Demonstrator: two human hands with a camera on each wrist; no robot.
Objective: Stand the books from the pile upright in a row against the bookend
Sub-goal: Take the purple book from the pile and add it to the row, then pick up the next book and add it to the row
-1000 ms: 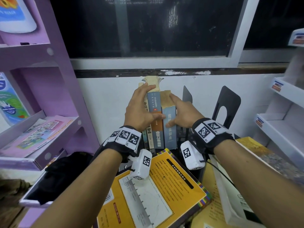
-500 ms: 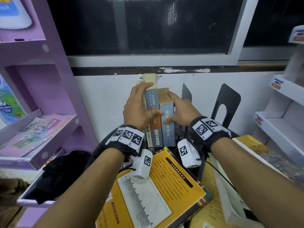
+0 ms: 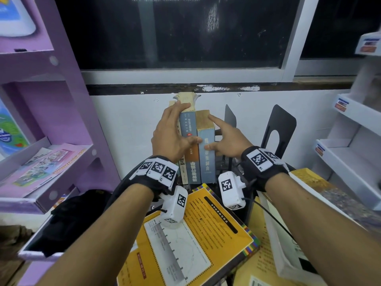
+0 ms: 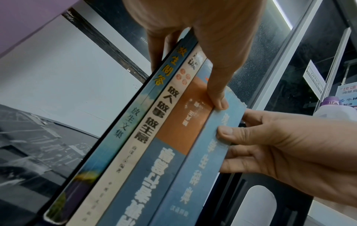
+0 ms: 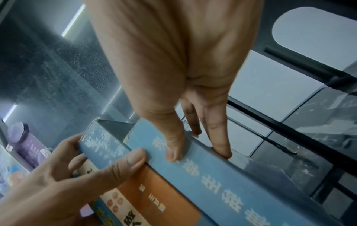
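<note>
**Four books upright, both hands on the row**

Against the white wall, under the dark window, I have a row of four books point(image 3: 192, 153) standing upright with spines facing me. My left hand point(image 3: 171, 137) grasps the row from its left side, fingers wrapped over the tops and thumb pressed across the orange-and-blue spine point(image 4: 179, 122). My right hand point(image 3: 226, 141) clasps the pale blue book point(image 3: 206, 155) at the right end, thumb on its spine, fingers along its far cover, index finger reaching to its top edge. Just right of that book stand two black bookends point(image 3: 278, 129); I cannot tell whether the book touches the nearer one. Nearer me lies the pile, topped by a yellow book point(image 3: 216, 234).
</note>
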